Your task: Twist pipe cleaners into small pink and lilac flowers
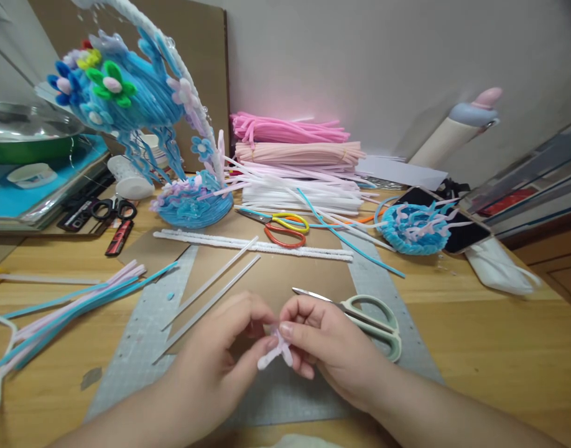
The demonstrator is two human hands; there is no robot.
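Note:
Between my fingertips is a small pale-lilac pipe cleaner piece (277,350), bent into short looped prongs that point down. My left hand (227,348) pinches it from the left side, thumb and forefinger closed on it. My right hand (320,336) grips its upper part with thumb and curled fingers. The top of the piece is hidden by my fingers. Just behind my right hand lie green-handled scissors (374,314), blades toward the left. Two clear glue sticks (211,305) lie to the left of my hands, on brown cardboard (285,277) over a grey cutting mat (127,367).
A blue pipe-cleaner jellyfish (127,93) hangs from a white arched stand at back left. Bundled pink and white pipe cleaners (299,152) lie by the wall. Smaller scissors (288,229), a blue woven piece (416,229) and loose pipe cleaners (80,305) surround the mat.

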